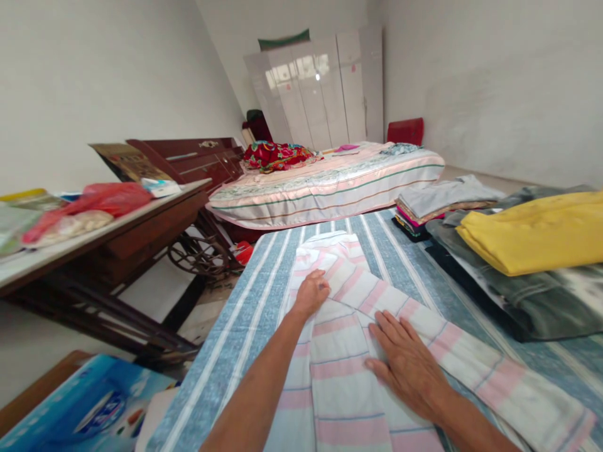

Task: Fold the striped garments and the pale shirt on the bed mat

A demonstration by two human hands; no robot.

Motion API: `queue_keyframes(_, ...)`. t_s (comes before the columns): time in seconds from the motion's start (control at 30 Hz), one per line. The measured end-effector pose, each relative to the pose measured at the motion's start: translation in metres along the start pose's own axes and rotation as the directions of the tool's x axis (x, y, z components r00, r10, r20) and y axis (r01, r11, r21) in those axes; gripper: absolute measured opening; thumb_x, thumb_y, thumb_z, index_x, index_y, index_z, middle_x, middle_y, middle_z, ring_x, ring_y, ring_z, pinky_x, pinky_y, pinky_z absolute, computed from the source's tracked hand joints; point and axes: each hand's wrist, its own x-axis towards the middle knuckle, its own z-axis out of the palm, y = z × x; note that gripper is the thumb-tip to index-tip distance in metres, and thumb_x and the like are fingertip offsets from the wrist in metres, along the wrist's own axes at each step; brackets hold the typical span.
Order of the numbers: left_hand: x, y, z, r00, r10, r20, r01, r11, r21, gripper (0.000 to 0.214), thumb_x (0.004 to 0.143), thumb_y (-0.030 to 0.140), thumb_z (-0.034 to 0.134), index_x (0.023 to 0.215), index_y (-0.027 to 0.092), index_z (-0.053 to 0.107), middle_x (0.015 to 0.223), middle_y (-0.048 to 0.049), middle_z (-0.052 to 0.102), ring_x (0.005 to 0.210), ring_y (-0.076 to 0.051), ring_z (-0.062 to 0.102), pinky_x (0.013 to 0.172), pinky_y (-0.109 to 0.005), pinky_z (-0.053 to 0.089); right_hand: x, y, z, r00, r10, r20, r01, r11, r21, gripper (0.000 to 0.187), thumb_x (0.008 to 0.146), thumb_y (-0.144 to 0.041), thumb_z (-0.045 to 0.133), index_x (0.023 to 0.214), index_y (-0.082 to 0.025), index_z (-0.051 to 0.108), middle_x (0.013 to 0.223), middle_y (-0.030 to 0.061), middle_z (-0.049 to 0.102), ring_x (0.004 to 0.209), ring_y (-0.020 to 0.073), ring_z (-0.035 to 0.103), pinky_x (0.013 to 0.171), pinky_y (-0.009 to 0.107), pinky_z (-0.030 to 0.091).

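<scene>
A pink-and-white striped cloth [339, 351] lies partly folded on a blue striped bed sheet [249, 314] in front of me. My left hand [311, 292] reaches forward with its fingers curled, pinching a fold of the striped cloth near its far end. Closer to me, my right hand [405, 361] lies flat on the cloth with its fingers stretched out, pressing the fabric down. One long strip of the cloth runs off toward the lower right.
Folded clothes are stacked at the right: a yellow piece [537, 232] on dark fabric, and a smaller pile [433, 204] behind. A wooden table [117, 232] with bags stands left. A second bed [330, 182] and a white wardrobe [325, 88] are beyond. A blue box [89, 408] sits lower left.
</scene>
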Motion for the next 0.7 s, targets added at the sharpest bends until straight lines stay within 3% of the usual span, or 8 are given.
queue_keyframes(0.23, 0.009, 0.004, -0.002, 0.997, -0.013, 0.074, 0.009, 0.999, 0.044, 0.018, 0.069, 0.008, 0.054, 0.066, 0.016, 0.069, 0.121, -0.0083, 0.061, 0.12, -0.022, 0.049, 0.104, -0.031, 0.035, -0.001, -0.001, -0.001, 1.0, 0.0, -0.016, 0.0, 1.0, -0.028, 0.06, 0.09, -0.054, 0.035, 0.135, -0.015, 0.044, 0.145, 0.0117, 0.032, 0.135, 0.0269, 0.024, 0.11, 0.05, 0.019)
queue_keyframes(0.53, 0.02, 0.013, -0.001, 0.987, -0.122, 0.102, 0.11, 0.987, 0.118, 0.012, 0.065, 0.011, 0.056, 0.067, 0.015, 0.068, 0.102, -0.0074, 0.069, 0.1, -0.019, 0.061, 0.089, -0.025, 0.044, -0.001, 0.0, 0.0, 1.0, -0.001, -0.026, 0.001, 1.0, -0.018, 0.058, 0.089, -0.051, 0.038, 0.134, -0.015, 0.045, 0.145, 0.0121, 0.034, 0.135, 0.0276, 0.025, 0.11, 0.05, 0.019)
queue_keyframes(0.7, 0.022, 0.015, -0.005, 0.981, -0.141, 0.13, 0.125, 0.984, 0.127, 0.021, 0.064, 0.007, 0.05, 0.067, 0.015, 0.069, 0.108, -0.0075, 0.068, 0.097, -0.018, 0.063, 0.089, -0.024, 0.043, 0.0, 0.0, -0.001, 0.999, -0.003, -0.032, 0.003, 1.0, -0.012, 0.058, 0.088, -0.051, 0.04, 0.134, -0.015, 0.046, 0.144, 0.0125, 0.034, 0.135, 0.0275, 0.026, 0.11, 0.05, 0.019)
